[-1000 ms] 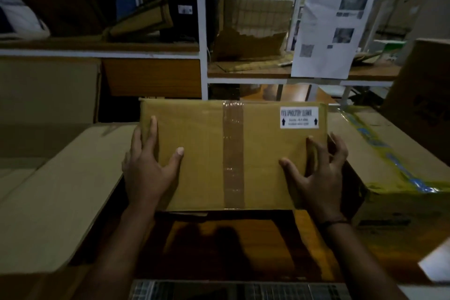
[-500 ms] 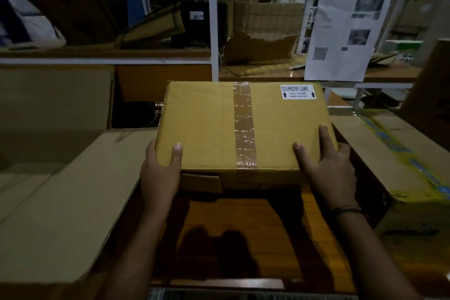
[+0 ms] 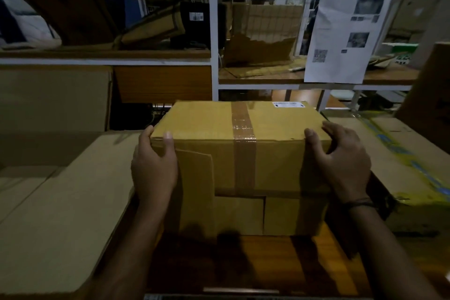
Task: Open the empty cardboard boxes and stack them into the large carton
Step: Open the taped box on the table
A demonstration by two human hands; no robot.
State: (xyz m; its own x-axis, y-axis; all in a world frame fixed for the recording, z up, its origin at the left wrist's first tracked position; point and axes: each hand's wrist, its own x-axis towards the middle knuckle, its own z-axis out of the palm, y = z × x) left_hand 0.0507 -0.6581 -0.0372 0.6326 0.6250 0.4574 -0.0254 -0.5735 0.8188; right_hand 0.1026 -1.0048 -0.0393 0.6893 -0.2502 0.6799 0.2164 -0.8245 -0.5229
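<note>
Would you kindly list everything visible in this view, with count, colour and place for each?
Cardboard box: one, tan, centre, on the wooden table, held at both ends.
Tape strip: one, brown, running over the box top and down its front.
Label: one, white, far right of the box top.
Wooden table: one, brown, under the box.
Flat cardboard: one large sheet, pale tan, left.
Carton with yellow and blue tape: one, tan, right.
Shelving frame: one, white, behind.
Printed sheet: one, white, hanging from the shelf, right.
Torn cardboard: one, brown, on the middle shelf.
Left hand: one, gripping the box's left end.
Right hand: one, gripping the box's right end, dark wristband.
</note>
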